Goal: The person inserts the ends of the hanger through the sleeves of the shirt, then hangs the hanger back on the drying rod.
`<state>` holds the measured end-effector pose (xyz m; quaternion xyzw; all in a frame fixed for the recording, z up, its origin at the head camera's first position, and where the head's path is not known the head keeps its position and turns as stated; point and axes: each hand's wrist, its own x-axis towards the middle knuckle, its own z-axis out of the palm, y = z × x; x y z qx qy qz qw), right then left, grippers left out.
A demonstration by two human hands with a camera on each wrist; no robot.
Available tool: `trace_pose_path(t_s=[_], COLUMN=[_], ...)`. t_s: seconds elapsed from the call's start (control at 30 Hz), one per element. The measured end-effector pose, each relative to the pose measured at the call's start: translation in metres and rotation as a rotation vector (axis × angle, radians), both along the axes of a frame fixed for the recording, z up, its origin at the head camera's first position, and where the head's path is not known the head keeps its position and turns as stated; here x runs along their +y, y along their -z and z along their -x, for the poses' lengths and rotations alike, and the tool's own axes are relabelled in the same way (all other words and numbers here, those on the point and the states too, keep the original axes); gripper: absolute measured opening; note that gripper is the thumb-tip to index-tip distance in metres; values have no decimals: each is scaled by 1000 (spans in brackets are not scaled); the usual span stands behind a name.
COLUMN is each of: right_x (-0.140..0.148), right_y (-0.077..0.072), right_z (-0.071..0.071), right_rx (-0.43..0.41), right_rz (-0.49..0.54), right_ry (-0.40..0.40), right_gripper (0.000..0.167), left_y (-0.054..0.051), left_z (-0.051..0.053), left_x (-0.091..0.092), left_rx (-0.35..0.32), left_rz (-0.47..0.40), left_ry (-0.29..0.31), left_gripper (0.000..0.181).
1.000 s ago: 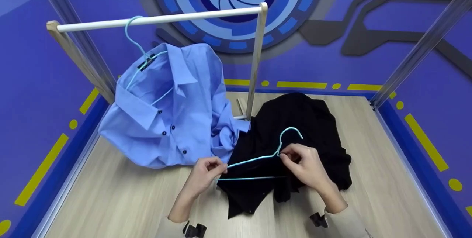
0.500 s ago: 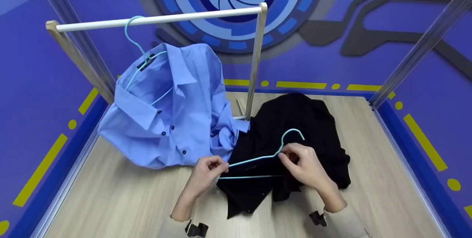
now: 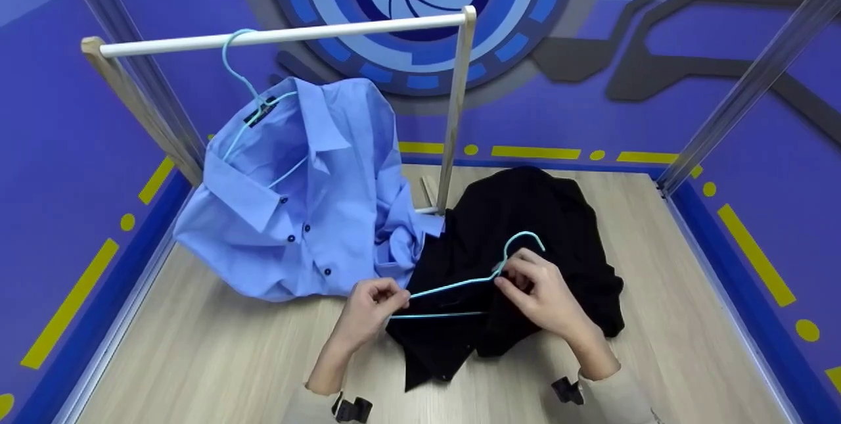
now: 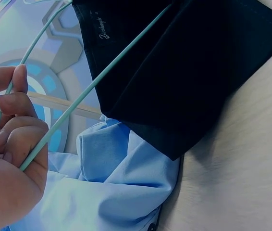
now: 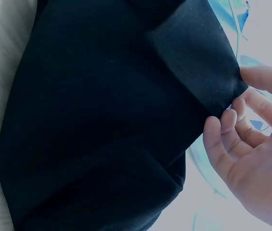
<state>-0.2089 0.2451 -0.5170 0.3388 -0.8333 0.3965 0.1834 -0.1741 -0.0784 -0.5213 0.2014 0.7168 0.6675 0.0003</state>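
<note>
A pale turquoise hanger (image 3: 453, 286) is in the left hand (image 3: 368, 306), which grips its left end; in the left wrist view the fingers curl round both wires. The hook points up and right. A black shirt (image 3: 532, 213) lies crumpled on the table, partly draped over the hanger's right side, so that end is hidden. With thumb and fingers, the right hand (image 3: 542, 289) pinches the shirt's edge just below the hook. In the right wrist view this edge looks like a collar tip (image 5: 198, 67). A printed label (image 4: 102, 29) shows inside the neck.
Left of the black shirt, a blue shirt (image 3: 348, 213) hangs on another turquoise hanger (image 3: 240, 72) from a white rail (image 3: 355, 29) with wooden posts (image 3: 456, 108). Its hem touches the table (image 3: 197, 352). Blue printed walls (image 3: 525, 121) enclose the table.
The right hand has drawn black cloth leftward over the hanger, covering more of its lower bar. The hanger has shifted slightly right, and the left hand keeps its grip.
</note>
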Motion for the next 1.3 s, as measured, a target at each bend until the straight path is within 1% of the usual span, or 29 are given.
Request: trace_pose_path(t_s=[0.1, 0.23, 0.43, 0.53, 0.73, 0.77, 0.97, 1.03, 1.1, 1.2, 1.3], right_x=[0, -2, -3, -3, -4, -4, -4, -5, -7, -12, -16], right_y=[1, 1, 3, 5, 7, 6, 7, 7, 5, -3, -11], right_z=[0, 0, 1, 2, 4, 4, 4, 3, 1, -3, -8], right_rx=[-4, -10, 16, 28, 58, 55, 18, 15, 15, 22, 37], right_rz=[8, 25, 65, 79, 89, 88, 95, 100, 108, 125, 140], right_ry=[0, -11, -24, -36, -48, -47, -37, -30, -24, -22, -31], right_gripper=[12, 16, 20, 16, 23, 25, 23, 24, 25, 25, 23], left_y=[0, 0, 0, 0, 1, 1, 1, 6, 14, 28, 35], left_z=[-1, 0, 1, 1, 2, 2, 2, 4, 8, 12, 14], left_x=[0, 0, -1, -2, -3, -3, -3, -3, -3, -3, -3], left_rx=[10, 8, -11, -13, -26, -26, -10, -20, -31, -31, -25], left_rz=[-4, -2, 2, 9, 16, 16, 18, 21, 26, 30, 24], left_ry=[5, 10, 22, 20, 20, 20, 12, 9, 7, 3, -4], left_gripper=[18, 18, 17, 18, 20, 21, 19, 19, 19, 18, 17])
